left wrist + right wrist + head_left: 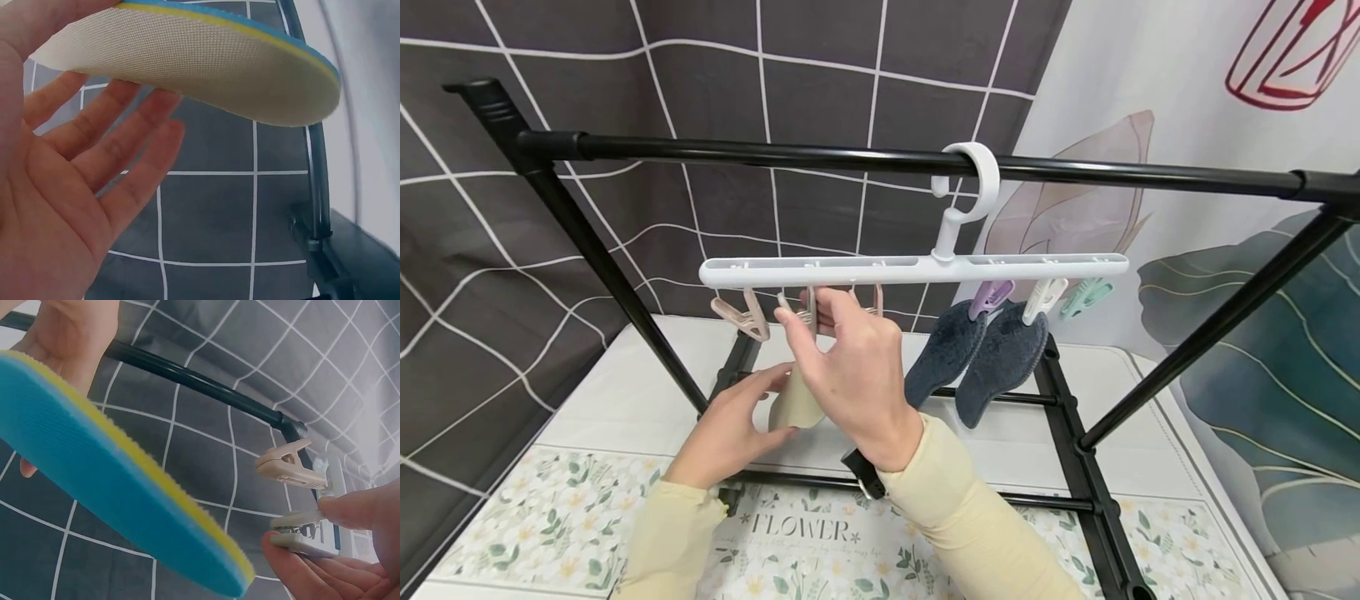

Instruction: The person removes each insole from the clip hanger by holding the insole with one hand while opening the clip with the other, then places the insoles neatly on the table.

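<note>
My left hand (730, 433) (69, 144) (69, 331) holds a cream insole (796, 404) (219, 69) between thumb and fingers, below the left half of a white hanger (850, 271). In the right wrist view the insole (112, 469) shows a blue face and a fuzzy yellow edge. My right hand (853, 367) (369, 512) pinches a pale clip (808, 307) (303, 540) on the hanger by its handles. The clip's jaws stand a little apart with nothing between them, and the insole is not touching them.
From a purple clip (992, 296) and a white clip (1043, 298) hang two dark blue-grey insoles (947, 346). A green clip (1086, 296) is at the hanger's right end, a beige clip (745, 315) at its left. The hanger hooks over a black rail (760, 152) above a floral mat (572, 508).
</note>
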A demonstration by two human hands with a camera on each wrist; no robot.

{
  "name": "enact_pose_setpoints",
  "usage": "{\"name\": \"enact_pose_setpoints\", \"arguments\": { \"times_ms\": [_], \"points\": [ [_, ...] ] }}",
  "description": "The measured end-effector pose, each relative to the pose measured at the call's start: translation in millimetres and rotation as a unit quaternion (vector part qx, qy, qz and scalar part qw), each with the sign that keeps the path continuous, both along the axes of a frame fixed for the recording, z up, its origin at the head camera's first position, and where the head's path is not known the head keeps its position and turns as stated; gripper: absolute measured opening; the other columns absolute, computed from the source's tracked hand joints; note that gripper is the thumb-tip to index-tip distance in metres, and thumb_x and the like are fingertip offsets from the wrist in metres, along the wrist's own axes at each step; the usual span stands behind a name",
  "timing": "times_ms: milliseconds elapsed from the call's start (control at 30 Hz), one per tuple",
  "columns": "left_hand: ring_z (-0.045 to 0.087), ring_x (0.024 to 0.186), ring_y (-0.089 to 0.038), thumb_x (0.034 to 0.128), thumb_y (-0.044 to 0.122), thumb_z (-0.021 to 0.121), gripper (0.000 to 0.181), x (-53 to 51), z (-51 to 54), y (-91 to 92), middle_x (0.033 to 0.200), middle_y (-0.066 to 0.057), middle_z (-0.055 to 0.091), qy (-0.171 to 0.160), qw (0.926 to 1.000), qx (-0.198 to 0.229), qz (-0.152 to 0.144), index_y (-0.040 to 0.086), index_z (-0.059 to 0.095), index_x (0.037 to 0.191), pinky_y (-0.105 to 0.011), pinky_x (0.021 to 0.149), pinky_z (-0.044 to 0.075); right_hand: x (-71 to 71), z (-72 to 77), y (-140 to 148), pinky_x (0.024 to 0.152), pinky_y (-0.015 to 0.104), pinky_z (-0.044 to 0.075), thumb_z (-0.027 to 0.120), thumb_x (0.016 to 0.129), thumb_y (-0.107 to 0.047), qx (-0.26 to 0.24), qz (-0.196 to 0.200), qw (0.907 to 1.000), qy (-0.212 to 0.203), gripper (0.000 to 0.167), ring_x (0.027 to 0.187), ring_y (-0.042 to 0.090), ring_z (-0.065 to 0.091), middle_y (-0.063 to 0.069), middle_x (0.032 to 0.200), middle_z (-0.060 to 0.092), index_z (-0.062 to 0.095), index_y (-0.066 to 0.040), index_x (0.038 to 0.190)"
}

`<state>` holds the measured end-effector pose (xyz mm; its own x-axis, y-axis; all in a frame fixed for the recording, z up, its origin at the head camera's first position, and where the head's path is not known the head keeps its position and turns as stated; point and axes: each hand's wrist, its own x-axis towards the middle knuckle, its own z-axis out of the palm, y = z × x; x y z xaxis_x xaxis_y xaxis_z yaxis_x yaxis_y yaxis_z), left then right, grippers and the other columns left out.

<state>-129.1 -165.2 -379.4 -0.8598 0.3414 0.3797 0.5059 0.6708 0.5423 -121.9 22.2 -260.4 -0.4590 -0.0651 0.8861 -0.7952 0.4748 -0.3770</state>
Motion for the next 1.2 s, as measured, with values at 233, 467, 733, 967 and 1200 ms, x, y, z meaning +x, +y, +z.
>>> {"name": "enact_pose_setpoints", "arguments": {
  "times_ms": [233,467,733,967,1200],
  "points": [
    [0.064,0.109,-0.026,0.0718,0.016,0.091,0.082,4.3,4.2,-5.2,0.128,-0.005,0.065,-0.007,0.9994,-0.031,0.009,0.013,0.053,0.144,-0.047,0.091,0.054,0.5,1.0,0.3,0.076,0.019,0.057,0.078,0.088,-0.015,0.003,-0.004,1.0,-0.001,0.021,0.078,0.018,0.075,0.009,0.081,0.074,0.067,0.002,0.093],
    [0.064,0.111,-0.028,0.0717,0.019,0.091,0.081,10.4,9.1,-9.6,0.13,-0.006,0.064,-0.001,0.9978,-0.066,0.007,0.014,0.054,0.144,-0.05,0.092,0.054,-0.3,1.1,1.2,0.075,0.02,0.057,0.079,0.088,-0.015,0.01,-0.004,0.9999,-0.001,0.022,0.077,0.018,0.075,0.01,0.081,0.074,0.067,0.002,0.092],
    [0.061,0.118,-0.031,0.0723,0.022,0.09,0.079,17.9,13.3,-11.7,0.136,-0.007,0.061,-0.014,0.9949,-0.099,0.008,0.013,0.056,0.143,-0.054,0.099,0.049,-0.9,1.0,2.4,0.076,0.022,0.058,0.08,0.088,-0.017,0.017,-0.01,0.9998,-0.006,0.024,0.079,0.019,0.075,0.01,0.081,0.074,0.067,0.002,0.093],
    [0.062,0.117,-0.032,0.0694,0.02,0.092,0.073,26.7,11.3,-11.5,0.132,-0.01,0.063,-0.011,0.9913,-0.131,-0.003,0.008,0.062,0.135,-0.053,0.099,0.05,-0.3,1.8,3.3,0.076,0.023,0.058,0.081,0.087,-0.017,0.016,-0.006,0.9998,-0.008,0.024,0.079,0.018,0.075,0.01,0.081,0.075,0.067,0.002,0.091],
    [0.061,0.117,-0.029,0.0685,0.02,0.092,0.07,35.7,5.5,-8.1,0.129,-0.009,0.064,-0.02,0.9886,-0.149,-0.013,0.009,0.064,0.131,-0.051,0.1,0.049,0.1,3.1,4.1,0.075,0.024,0.058,0.081,0.086,-0.018,0.019,-0.004,0.9998,-0.004,0.024,0.077,0.017,0.074,0.01,0.082,0.075,0.067,0.001,0.092]
  ]
}}
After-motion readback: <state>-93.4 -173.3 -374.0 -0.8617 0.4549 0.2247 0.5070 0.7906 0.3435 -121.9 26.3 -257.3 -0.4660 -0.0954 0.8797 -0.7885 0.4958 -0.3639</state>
